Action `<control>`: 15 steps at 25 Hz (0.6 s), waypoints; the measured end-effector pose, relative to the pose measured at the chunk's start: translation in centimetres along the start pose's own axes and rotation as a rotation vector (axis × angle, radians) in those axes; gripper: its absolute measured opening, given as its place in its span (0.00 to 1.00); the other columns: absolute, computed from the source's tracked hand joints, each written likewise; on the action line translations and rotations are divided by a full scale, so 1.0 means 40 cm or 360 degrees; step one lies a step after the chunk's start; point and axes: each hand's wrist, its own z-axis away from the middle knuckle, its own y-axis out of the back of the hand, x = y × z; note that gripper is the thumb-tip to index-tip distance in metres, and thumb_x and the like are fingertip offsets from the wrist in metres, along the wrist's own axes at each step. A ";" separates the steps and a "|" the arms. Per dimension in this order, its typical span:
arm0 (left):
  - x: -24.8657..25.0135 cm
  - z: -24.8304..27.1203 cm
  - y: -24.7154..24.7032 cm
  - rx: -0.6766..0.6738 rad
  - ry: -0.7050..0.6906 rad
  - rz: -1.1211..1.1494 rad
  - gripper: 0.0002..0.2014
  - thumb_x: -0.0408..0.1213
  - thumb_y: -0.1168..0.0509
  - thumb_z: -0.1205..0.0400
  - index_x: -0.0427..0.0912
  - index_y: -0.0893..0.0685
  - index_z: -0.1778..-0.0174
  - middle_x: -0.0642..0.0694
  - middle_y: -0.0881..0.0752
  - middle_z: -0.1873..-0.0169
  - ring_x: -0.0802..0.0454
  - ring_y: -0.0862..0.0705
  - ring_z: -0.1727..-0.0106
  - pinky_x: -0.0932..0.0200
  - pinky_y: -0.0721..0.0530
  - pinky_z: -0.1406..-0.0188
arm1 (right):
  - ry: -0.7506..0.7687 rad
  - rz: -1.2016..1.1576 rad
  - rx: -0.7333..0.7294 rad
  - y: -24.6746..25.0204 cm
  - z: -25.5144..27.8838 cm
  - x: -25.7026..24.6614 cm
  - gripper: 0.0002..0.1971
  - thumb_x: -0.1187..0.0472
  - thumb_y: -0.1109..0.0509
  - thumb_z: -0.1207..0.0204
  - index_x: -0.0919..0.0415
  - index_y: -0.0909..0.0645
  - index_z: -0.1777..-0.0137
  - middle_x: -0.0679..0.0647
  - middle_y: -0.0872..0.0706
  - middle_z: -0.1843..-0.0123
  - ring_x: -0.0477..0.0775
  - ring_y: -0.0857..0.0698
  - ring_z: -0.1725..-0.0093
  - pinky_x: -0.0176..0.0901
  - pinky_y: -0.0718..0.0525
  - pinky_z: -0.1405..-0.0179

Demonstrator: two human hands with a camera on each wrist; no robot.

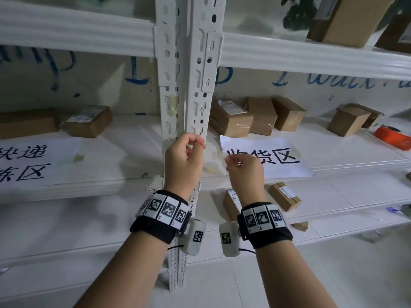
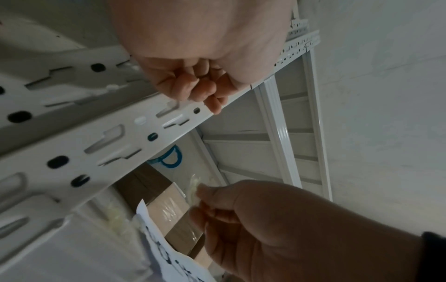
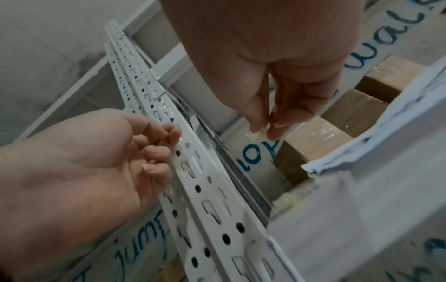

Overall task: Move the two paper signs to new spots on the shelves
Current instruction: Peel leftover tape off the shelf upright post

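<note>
Several brown cardboard boxes (image 1: 255, 116) stand in a cluster at the back of the middle shelf board, right of the white perforated metal upright (image 1: 184, 85). Two more flat cardboard parcels (image 1: 89, 122) lie on the board to its left. An orange object (image 1: 392, 137) rests near the right edge. Blue handwritten lettering (image 1: 364, 82) runs along the pale back wall. Another small labelled carton (image 1: 284, 196) sits one level lower.

White sign (image 1: 266, 156), black characters
</note>
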 end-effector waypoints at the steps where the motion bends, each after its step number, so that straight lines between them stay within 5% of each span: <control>1: -0.007 0.006 -0.002 0.0015 -0.0011 -0.0021 0.08 0.33 0.37 0.17 0.47 0.12 0.55 0.50 0.09 0.61 0.47 0.18 0.70 0.56 0.19 0.69 | -0.0033 0.0037 -0.0043 -0.010 0.000 0.016 0.09 0.57 0.27 0.15 0.57 0.05 0.47 0.52 0.04 0.51 0.56 0.07 0.49 0.45 0.11 0.46; 6: -0.029 0.024 -0.010 0.0108 0.0015 -0.0014 0.08 0.30 0.37 0.18 0.42 0.12 0.55 0.49 0.10 0.62 0.43 0.20 0.70 0.57 0.23 0.70 | -0.0122 0.0424 -0.0146 -0.057 -0.023 0.062 0.09 0.58 0.30 0.19 0.60 0.10 0.51 0.60 0.06 0.53 0.69 0.08 0.48 0.56 0.07 0.50; 10: -0.041 0.032 -0.018 0.0097 0.0002 -0.0023 0.08 0.31 0.36 0.18 0.41 0.12 0.56 0.39 0.10 0.63 0.33 0.23 0.70 0.49 0.26 0.73 | -0.0096 0.0564 -0.0212 -0.068 -0.039 0.071 0.09 0.52 0.29 0.16 0.49 0.07 0.44 0.52 0.05 0.51 0.63 0.08 0.49 0.45 0.14 0.55; 15: -0.049 0.045 -0.035 0.0139 -0.0001 -0.0077 0.08 0.34 0.37 0.17 0.41 0.12 0.56 0.29 0.14 0.65 0.32 0.26 0.72 0.51 0.29 0.75 | -0.0024 0.0603 -0.0187 -0.074 -0.053 0.108 0.11 0.55 0.27 0.18 0.48 0.09 0.38 0.50 0.10 0.39 0.58 0.10 0.47 0.43 0.19 0.54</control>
